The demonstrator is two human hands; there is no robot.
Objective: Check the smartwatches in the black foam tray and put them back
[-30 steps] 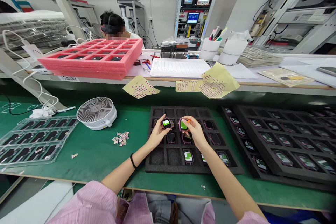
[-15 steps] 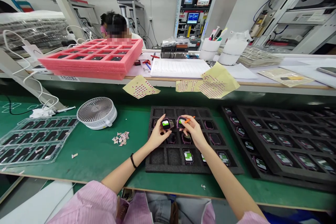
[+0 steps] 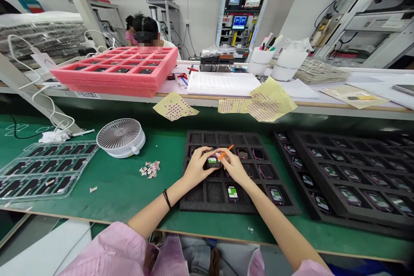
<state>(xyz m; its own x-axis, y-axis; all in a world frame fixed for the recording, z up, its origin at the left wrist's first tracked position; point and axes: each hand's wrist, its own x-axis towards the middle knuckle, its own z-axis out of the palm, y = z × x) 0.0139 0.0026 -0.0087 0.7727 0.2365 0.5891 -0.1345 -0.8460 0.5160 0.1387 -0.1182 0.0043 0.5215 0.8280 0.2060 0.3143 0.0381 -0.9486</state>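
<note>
My left hand is closed around the sides of a smartwatch face with a lit green and white screen, above a black foam tray. My right hand pinches a thin orange stick that points up and right. Its fingertips meet the watch's upper right edge, close to my left fingers. The watch's underside and the stick's other end are hidden. Pockets of the tray hold more watches, such as a lit one near the front and a dark one at the right.
More foam trays of watches lie right. To the left are a white fan, a pile of small paper-like pieces and a clear plastic tray of dark parts. Pink foam trays rest on the shelf; a person sits behind.
My hands have come together. The lit screen in my left hand and the purple-edged watch part in my right were apart; now one watch face shows between them. The orange stick stays in my right hand.
</note>
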